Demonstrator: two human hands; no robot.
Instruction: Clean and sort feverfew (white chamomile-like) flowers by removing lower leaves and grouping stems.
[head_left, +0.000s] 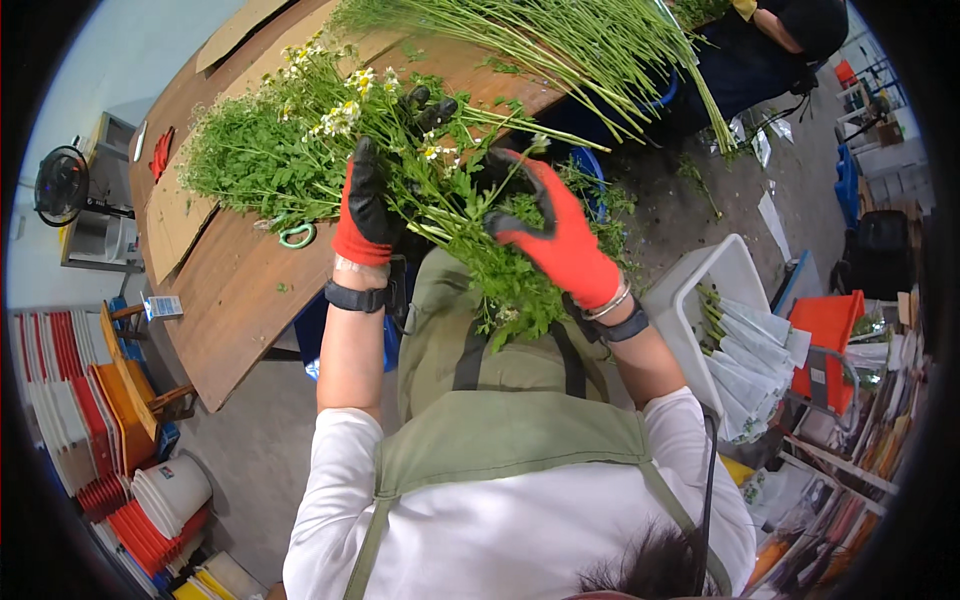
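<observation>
My left hand (pixel 366 205), in a red glove with a black palm, is wrapped around a leafy bunch of small white daisy-like flowers with yellow centres (pixel 338 118). Its thumb points up along the near side, and black fingertips show beyond the stems. My right hand (pixel 565 235), gloved the same way, curves beside the bunch with thumb and fingers apart. A thin stem with a bloom crosses near its index finger. Green leaves and lower stems (pixel 515 285) hang between my hands, over my green apron.
Another leafy bunch (pixel 255 160) lies on the brown table (pixel 235 315), near green-handled scissors (pixel 297 236). Long bare stems (pixel 590 70) spread across the far side, close to a person in dark clothes (pixel 765 70). At right stands a pale crate (pixel 705 290) beside wrapped bunches (pixel 745 365).
</observation>
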